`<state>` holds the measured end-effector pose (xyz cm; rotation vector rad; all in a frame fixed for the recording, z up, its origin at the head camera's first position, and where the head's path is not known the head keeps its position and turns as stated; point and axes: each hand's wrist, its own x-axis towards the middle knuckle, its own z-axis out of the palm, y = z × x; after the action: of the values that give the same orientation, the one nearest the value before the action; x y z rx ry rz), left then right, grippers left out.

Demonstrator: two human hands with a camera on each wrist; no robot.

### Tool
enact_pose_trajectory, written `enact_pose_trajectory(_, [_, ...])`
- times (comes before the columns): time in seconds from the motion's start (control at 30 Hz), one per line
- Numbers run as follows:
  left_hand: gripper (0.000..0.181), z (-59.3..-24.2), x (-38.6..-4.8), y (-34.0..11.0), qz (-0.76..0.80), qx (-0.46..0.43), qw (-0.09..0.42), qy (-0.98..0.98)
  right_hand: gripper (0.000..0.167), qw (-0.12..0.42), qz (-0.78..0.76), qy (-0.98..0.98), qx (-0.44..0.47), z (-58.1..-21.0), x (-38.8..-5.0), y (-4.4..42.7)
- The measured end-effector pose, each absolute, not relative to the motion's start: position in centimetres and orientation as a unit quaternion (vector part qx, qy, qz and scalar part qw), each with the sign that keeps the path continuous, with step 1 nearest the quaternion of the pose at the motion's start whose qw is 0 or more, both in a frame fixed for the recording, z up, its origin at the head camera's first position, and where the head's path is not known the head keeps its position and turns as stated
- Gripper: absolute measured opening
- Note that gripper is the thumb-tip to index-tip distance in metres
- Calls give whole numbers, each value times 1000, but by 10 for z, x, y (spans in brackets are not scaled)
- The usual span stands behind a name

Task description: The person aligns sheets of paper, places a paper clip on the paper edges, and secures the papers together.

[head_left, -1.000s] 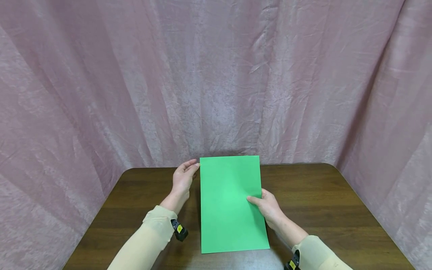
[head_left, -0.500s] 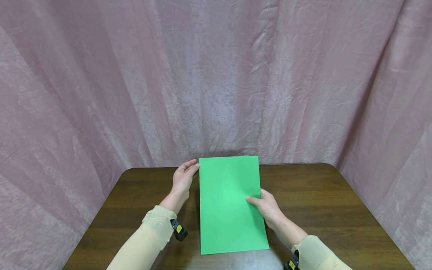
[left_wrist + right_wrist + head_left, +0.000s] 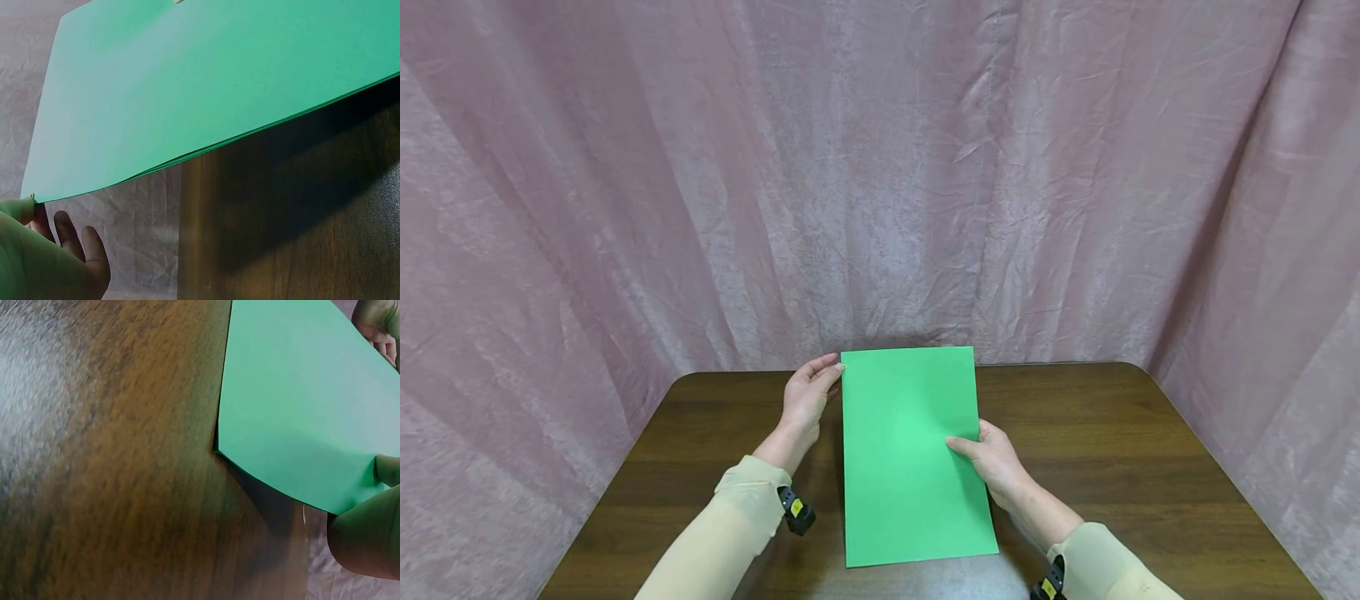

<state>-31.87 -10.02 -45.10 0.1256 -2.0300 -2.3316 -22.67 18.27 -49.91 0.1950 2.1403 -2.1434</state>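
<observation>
Green sheets of paper [image 3: 910, 483] stand tilted up over the table; layered edges show in the left wrist view. At their top left corner my left hand [image 3: 807, 398] pinches a tiny yellow clip-like piece [image 3: 32, 196] between thumb and forefinger. This piece sits right on the paper's edge and is too small to tell its exact kind. My right hand [image 3: 997, 462] grips the right edge, with its thumb on the front face and its fingers hidden behind. In the right wrist view, the near corner of the paper [image 3: 269, 412] appears to meet the tabletop.
A brown wooden table [image 3: 1105, 450] lies under the paper and hands. Pink curtains [image 3: 880, 183] hang close behind it and on both sides. Each wrist wears a black strapped camera, such as the left one [image 3: 797, 512].
The paper has shifted slightly left, so its top left corner now reaches past the yellow piece at my left fingertips. Both hands have stayed nearly in place.
</observation>
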Motion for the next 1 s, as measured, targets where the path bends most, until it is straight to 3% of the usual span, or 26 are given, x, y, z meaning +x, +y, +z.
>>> enact_pose_trajectory(1.0, [41, -448, -316, -101, -731, 29, 2, -682, 36, 47, -695, 715, 64, -504, -228, 179])
